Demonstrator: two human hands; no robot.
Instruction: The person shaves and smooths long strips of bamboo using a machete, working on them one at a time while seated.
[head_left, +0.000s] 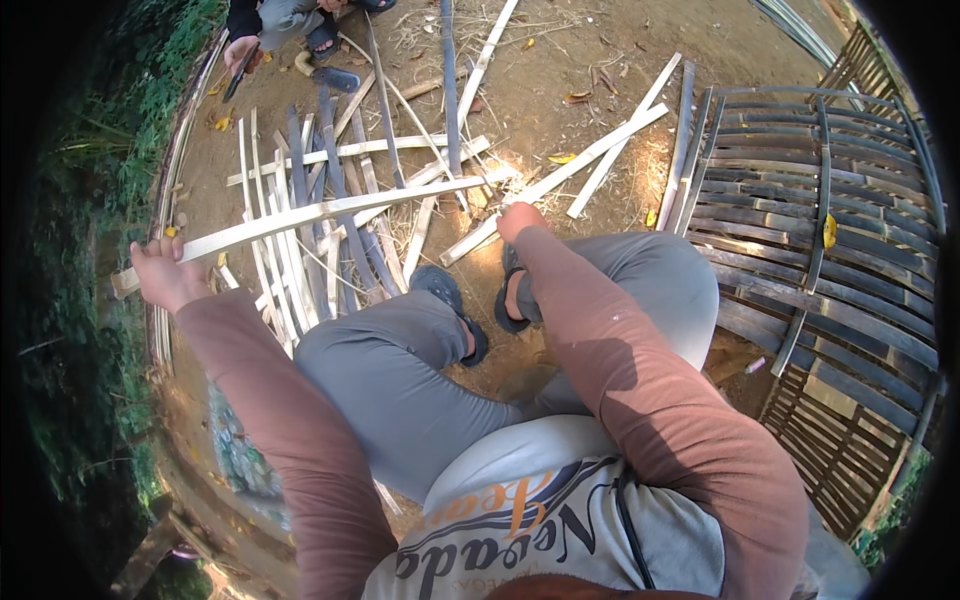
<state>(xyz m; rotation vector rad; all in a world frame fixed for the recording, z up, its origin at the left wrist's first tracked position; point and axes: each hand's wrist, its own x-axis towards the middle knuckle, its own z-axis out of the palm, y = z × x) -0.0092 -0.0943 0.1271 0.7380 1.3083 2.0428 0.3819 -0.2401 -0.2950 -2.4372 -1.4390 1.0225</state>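
Note:
My left hand [168, 274] grips the near-left end of a long pale split bamboo strip [320, 210], its fingers wrapped round it. The strip slants up to the right, its far end just beyond my right hand. My right hand [517, 220] is closed in front of my knees; bright glare and the hand itself hide what it holds. Right beside that hand lies another pale bamboo strip [590, 155], slanting across the ground. Below the held strip, a loose pile of bamboo strips [292, 265], some pale and some dark, spreads left of my feet.
A slatted bamboo bench [860, 220] stands at the right. At the top left, another person's hand [240, 52] holds a dark tool [239, 76]. A broad blade [336, 79] with a curved handle lies near that person's feet. Green plants [100, 210] border the left side.

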